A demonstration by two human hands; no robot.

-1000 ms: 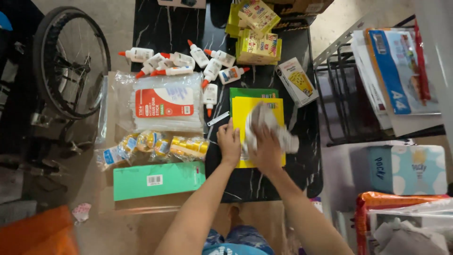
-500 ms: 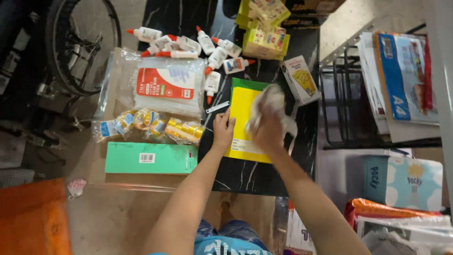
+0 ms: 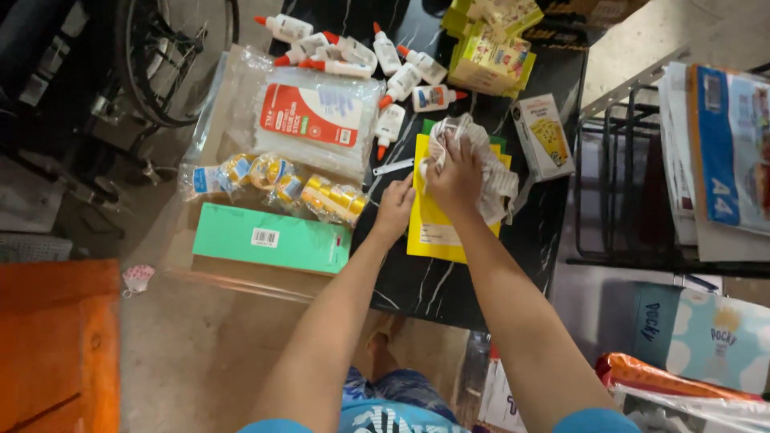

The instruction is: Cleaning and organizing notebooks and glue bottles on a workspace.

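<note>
Crumpled white paper wad (image 3: 481,164) sits atop the yellow rectangular card (image 3: 437,232) on the black marbled bench (image 3: 449,289), clenched in the right hand (image 3: 455,178). Left hand (image 3: 395,210), just beside it, presses the card's edge, grip flat and released.

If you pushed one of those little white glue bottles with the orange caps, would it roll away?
Probably a bit. The glue bottles lie on their sides on the black table, and their bodies look rounded, so a sideways push would likely roll one. The narrow orange cap might make it curve. They look small and light, likely plastic, so hardly fragile.
</note>
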